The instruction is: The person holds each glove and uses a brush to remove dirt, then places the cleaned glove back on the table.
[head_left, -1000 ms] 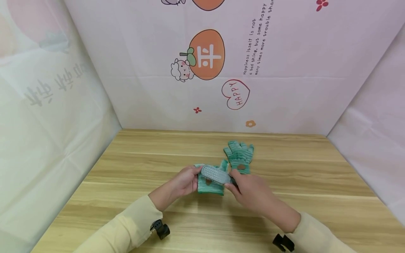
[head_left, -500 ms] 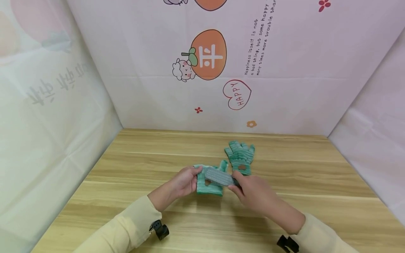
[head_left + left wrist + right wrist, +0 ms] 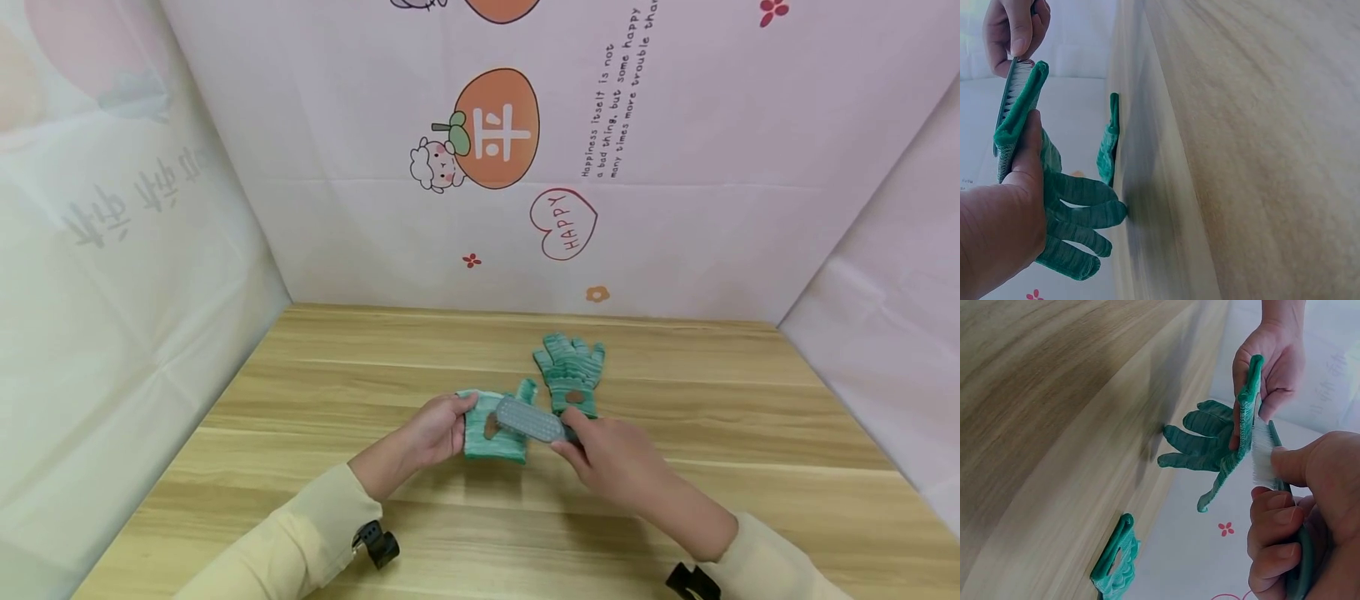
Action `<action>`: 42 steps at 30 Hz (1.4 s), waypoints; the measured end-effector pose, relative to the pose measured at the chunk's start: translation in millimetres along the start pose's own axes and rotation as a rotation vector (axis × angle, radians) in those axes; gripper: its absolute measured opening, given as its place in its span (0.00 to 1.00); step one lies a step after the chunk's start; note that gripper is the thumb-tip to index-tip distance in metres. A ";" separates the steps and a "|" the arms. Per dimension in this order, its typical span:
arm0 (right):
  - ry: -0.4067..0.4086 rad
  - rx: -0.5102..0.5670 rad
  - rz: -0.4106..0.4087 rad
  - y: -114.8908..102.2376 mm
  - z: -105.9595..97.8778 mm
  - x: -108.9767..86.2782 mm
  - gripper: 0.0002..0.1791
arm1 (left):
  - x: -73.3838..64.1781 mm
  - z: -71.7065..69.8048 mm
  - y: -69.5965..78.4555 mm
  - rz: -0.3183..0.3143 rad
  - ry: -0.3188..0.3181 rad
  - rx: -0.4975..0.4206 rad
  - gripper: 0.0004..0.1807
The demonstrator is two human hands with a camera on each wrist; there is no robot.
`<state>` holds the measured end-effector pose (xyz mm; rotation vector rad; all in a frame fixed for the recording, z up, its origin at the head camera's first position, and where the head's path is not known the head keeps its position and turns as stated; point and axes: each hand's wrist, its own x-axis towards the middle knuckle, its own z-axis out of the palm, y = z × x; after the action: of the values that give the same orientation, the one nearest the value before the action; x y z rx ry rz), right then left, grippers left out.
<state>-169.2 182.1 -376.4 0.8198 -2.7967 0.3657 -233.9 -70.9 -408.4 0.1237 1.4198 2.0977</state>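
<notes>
My left hand (image 3: 438, 429) holds a green striped knit glove (image 3: 495, 450) by its side edge, thumb on top and fingers underneath. The glove is raised off the wooden table, and its fingers (image 3: 1085, 215) hang down in the left wrist view. A brown patch (image 3: 491, 426) shows near its cuff. My right hand (image 3: 618, 458) grips the dark green handle (image 3: 1300, 569) of a brush (image 3: 531, 419) with a grey-green back. The white bristles (image 3: 1264, 459) face the glove, right at its surface. A second matching glove (image 3: 572, 371) lies flat on the table beyond my right hand.
The wood-grain table (image 3: 360, 350) runs back to a white printed sheet (image 3: 360, 217) hung behind it. More white sheeting (image 3: 150, 333) encloses the left and right sides. A black strap device (image 3: 377, 543) sits at my left cuff.
My right hand has drawn the brush to the right and slightly down across the glove, exposing more of the brown patch. The left hand and its glove have hardly moved.
</notes>
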 end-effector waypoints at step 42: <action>-0.043 0.055 0.052 4.6 3.6 2.9 0.11 | 1.4 5.8 -0.1 -0.008 -0.017 -0.001 0.18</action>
<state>-174.5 183.3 -379.8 0.7768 -2.8637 0.4403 -232.7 -65.5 -406.4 0.1348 1.4070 2.0863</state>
